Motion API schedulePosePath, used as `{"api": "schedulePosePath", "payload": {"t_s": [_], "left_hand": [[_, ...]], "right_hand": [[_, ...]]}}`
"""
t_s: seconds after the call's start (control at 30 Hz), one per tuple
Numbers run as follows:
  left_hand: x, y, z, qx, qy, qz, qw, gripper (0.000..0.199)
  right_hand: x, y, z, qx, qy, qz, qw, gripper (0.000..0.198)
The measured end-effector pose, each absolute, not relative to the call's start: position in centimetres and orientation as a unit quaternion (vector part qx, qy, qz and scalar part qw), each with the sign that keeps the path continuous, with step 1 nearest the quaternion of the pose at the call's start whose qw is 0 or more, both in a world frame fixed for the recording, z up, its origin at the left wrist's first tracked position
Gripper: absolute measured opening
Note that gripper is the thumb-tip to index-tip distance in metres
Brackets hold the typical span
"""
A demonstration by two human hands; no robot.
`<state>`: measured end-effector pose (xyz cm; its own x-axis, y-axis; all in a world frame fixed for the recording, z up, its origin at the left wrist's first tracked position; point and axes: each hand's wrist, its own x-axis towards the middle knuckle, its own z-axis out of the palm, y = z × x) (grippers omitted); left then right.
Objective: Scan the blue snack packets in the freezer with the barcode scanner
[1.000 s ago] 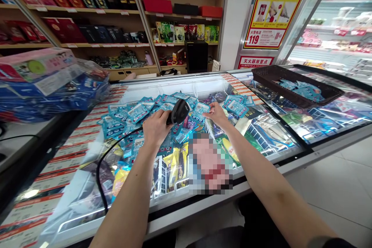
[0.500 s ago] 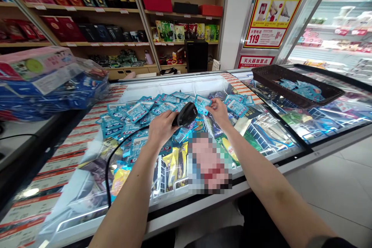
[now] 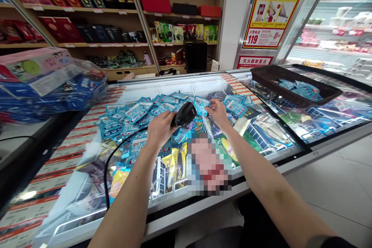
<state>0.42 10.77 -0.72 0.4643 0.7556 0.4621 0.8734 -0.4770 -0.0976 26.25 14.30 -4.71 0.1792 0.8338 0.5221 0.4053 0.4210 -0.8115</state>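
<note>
My left hand (image 3: 161, 127) is closed round the handle of a black barcode scanner (image 3: 186, 114), whose cable curves down to the left. Between the fingers of my right hand (image 3: 217, 111) is a blue packet (image 3: 200, 105), held by its right edge just beyond the scanner's head. A heap of similar blue packets (image 3: 136, 112) is spread over the freezer's glass top (image 3: 174, 87), left of and behind my left hand. A smaller group of blue packets (image 3: 236, 106) lies to the right of my right hand.
A dark brown basket (image 3: 328, 96) with several blue packets stands at the right. Plastic-wrapped boxes (image 3: 49, 85) are stacked at the left. Behind the freezer are wooden shelves (image 3: 180, 14) of goods. A pixelated patch covers the glass near its front edge.
Almost nothing differs; the whole view has shifted slightly. Both hands keep hold of the scanner and the packet in nearly the same positions.
</note>
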Motion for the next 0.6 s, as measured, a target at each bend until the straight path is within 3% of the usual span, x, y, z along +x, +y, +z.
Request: {"api": "schedulePosePath", "payload": {"t_s": [0.6], "left_hand": [[0.42, 10.57, -0.44, -0.845, -0.481, -0.182, 0.148, 0.037]], "right_hand": [[26.06, 13.70, -4.21, -0.519, -0.612, 0.177, 0.570, 0.022]]}}
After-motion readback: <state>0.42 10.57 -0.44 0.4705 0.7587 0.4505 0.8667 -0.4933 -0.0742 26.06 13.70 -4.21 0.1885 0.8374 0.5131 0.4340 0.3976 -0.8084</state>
